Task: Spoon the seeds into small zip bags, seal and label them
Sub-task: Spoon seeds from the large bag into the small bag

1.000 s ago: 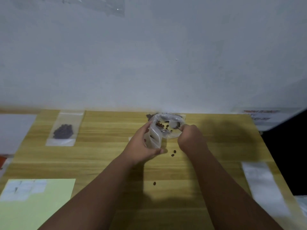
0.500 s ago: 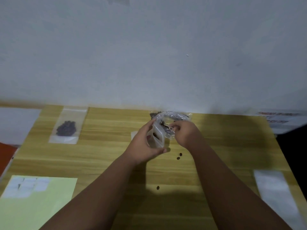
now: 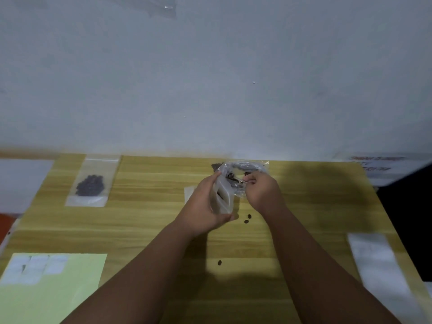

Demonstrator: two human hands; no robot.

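Observation:
My left hand (image 3: 205, 206) grips a small clear zip bag (image 3: 223, 196) upright over the middle of the wooden table (image 3: 149, 220). My right hand (image 3: 263, 191) is curled at the bag's mouth and pinches something thin there; what it is stays hidden by blur. A larger clear plastic bag (image 3: 245, 168) with dark seeds lies just behind both hands. Three loose seeds (image 3: 247, 218) lie on the table near and below the hands. A filled zip bag of dark seeds (image 3: 91, 183) lies flat at the far left.
A light green sheet with white labels (image 3: 46, 286) lies at the front left corner. A white strip (image 3: 374, 256) lies near the right edge. A white wall rises directly behind the table. A printed paper (image 3: 376, 164) sits at the far right.
My right hand has moved left from the larger bag's rim to the mouth of the small bag. The left hand keeps its hold on the small bag.

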